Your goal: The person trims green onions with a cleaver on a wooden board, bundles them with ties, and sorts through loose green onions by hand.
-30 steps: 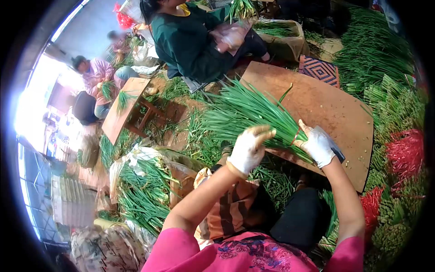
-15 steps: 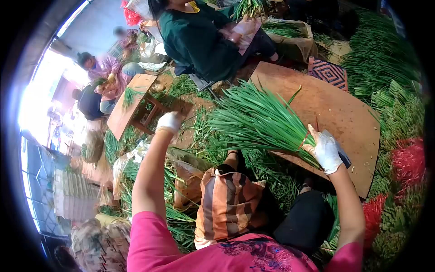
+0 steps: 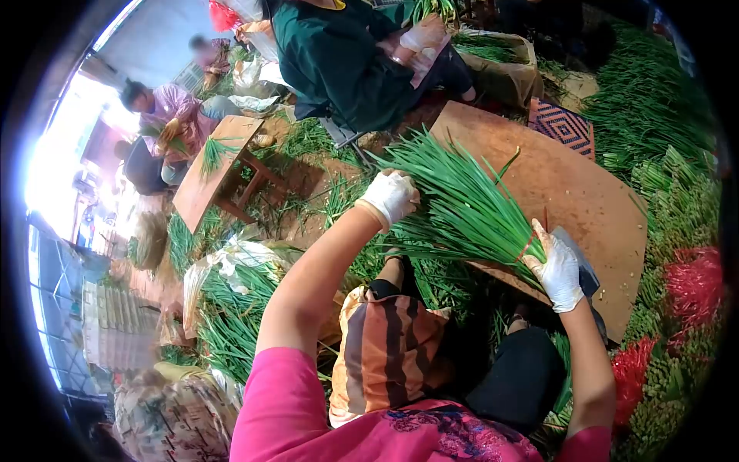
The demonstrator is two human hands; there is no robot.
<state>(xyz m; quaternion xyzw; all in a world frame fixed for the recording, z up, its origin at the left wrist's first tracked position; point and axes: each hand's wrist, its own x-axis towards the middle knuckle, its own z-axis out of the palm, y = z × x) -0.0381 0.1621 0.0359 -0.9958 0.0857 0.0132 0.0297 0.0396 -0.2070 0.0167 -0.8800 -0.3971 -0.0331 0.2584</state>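
Observation:
A bundle of long green stalks (image 3: 469,204) lies across the near left part of a brown wooden board (image 3: 570,185), its leafy tips pointing left. Gloved in white, my right hand (image 3: 558,269) is wrapped round the banded stem end, near a red tie (image 3: 528,246). A dark flat object (image 3: 583,262) shows beside that hand, partly hidden by it. My left hand (image 3: 392,195), also in a white glove, is at the leafy tips with its fingers curled; whether it grips any leaves is too unclear to tell.
A person in dark green (image 3: 339,69) sits beyond the board. Another person (image 3: 173,115) works near a small table (image 3: 212,173) at left. Stacked green bundles (image 3: 670,223) and red ties (image 3: 693,285) lie at right. A striped cloth (image 3: 389,350) covers my lap.
My left hand has moved right, from near the small table to the leafy tips of the bundle. My right hand stays round the stem end, slightly lower in view.

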